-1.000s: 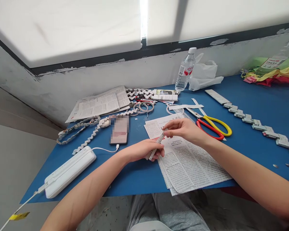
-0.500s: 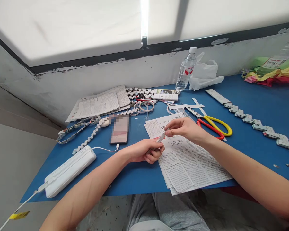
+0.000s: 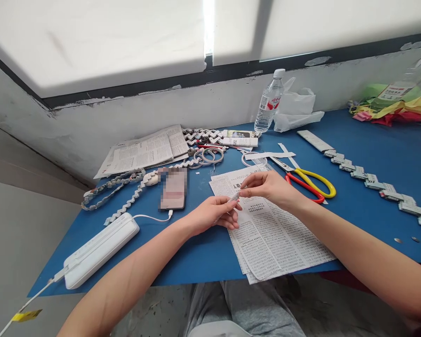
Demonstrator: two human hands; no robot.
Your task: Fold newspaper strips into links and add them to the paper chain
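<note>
- I'm looking down on a blue table (image 3: 196,255) pushed against a grey wall, under a bright window (image 3: 126,42).
- Far to the left of the grip lies a white charger box (image 3: 101,250). Its cable runs to a phone (image 3: 173,188) lying flat, nearer the hands.
- My left hand (image 3: 210,216) curls in, with thumb and fingers pressed together on the lower end of a folded paper strip (image 3: 234,198).
- The strip is slim, grey-white newsprint, tilted up to the right and raised just above the table. Little of it shows between the hands, so I can't be sure how many folds it has.
- My right hand (image 3: 270,187) pinches the upper end with its fingertips. I judge that holding both ends keeps the strip taut and steady.
- Right under the grip lie newspaper sheets (image 3: 273,238), overhanging the near edge.
- Just right of the grip rest scissors (image 3: 308,180), within easy reach, blades toward the wall.
- Well off to the right stretches a folded-paper chain (image 3: 372,180).
</note>
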